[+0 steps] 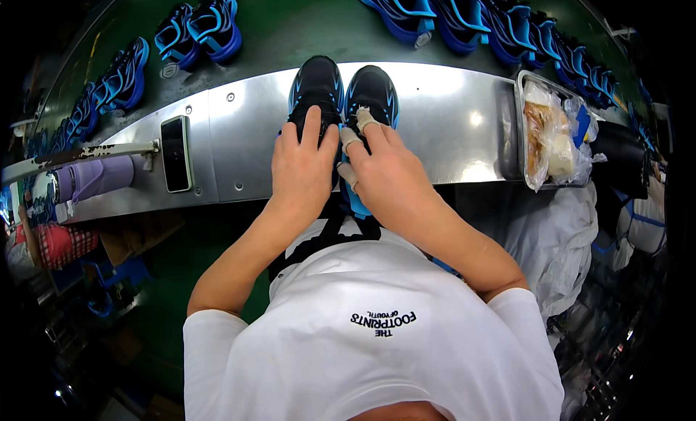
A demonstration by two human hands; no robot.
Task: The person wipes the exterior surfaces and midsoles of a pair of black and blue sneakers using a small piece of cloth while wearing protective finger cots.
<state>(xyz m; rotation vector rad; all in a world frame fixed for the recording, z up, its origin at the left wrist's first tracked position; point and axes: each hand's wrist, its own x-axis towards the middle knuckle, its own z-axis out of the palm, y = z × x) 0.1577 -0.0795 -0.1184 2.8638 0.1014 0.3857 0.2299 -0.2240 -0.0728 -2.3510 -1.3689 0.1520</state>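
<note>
A pair of black sneakers with blue edges lies side by side on the metal ledge, toes pointing away from me. My left hand (301, 163) is closed over the top of the left sneaker (317, 79), fingers on its lace area. Over the right sneaker (372, 86), my right hand (391, 163) is bent, with pale coverings on several fingertips and its fingers gripping near the laces and inner side. The heels and openings of both sneakers are mostly hidden by my hands.
More blue-black sneakers (460, 18) stand in rows on the green surface (290, 22) beyond the metal ledge (449, 124). A phone (175, 154), a purple bottle (101, 176) and a chipped white bar (80, 156) are at left. On the right sits a metal tray (520, 124) of plastic-bagged items.
</note>
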